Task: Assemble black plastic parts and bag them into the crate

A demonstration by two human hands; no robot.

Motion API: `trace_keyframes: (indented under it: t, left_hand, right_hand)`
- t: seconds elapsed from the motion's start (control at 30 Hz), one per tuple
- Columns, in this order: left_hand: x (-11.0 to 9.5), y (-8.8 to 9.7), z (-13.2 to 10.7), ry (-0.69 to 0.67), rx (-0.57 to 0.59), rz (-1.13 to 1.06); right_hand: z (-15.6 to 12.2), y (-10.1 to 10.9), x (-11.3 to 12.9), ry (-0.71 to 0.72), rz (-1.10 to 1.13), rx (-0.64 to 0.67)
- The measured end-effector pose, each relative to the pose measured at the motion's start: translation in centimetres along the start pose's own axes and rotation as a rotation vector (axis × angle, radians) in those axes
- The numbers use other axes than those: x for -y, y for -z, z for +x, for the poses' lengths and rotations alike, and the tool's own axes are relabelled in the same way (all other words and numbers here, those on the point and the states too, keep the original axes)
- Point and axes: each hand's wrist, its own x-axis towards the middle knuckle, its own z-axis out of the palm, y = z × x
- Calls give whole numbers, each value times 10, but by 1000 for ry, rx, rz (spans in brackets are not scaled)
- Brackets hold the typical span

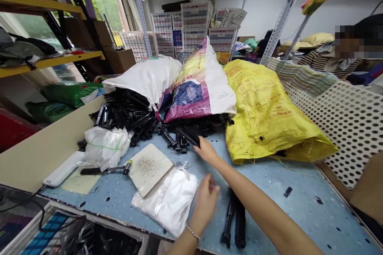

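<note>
My right hand (206, 150) stretches forward across the blue table (287, 175) and its fingers touch the near edge of a heap of black plastic parts (179, 133); whether they grip one is hidden. My left hand (206, 201) hovers close to me with fingers curled, beside a clear plastic bag of white material (169, 201). What the left fingers hold, if anything, cannot be made out. Two long black parts (235, 219) lie on the table just right of the left hand.
White (149, 75), pink-and-white (200, 83) and yellow (266, 111) sacks lie across the table's back. A square board with small bits (149, 167), a small hammer (104, 169) and a white bundle (104, 145) sit at left. A perforated white panel (344, 119) borders the right; another person sits behind it.
</note>
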Motion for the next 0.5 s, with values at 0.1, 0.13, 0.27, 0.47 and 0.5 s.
trace_keyframes:
  t: [0.1, 0.13, 0.27, 0.47, 0.5]
  left_hand:
    - [-21, 34, 23, 35, -290, -499]
    - [-29, 41, 28, 33, -331, -631]
    - [-50, 46, 24, 71, -258, -868]
    - [-52, 26, -26, 106, 43, -726]
    - [-52, 24, -33, 108, 95, -710]
  right_hand:
    - [-52, 4, 3, 94, -16, -50]
    - [-73, 5, 5, 183, -21, -94]
    - [-138, 15, 5, 428, 131, -219]
    - [-138, 45, -18, 204, 358, -339]
    - [-133, 47, -21, 221, 310, -345]
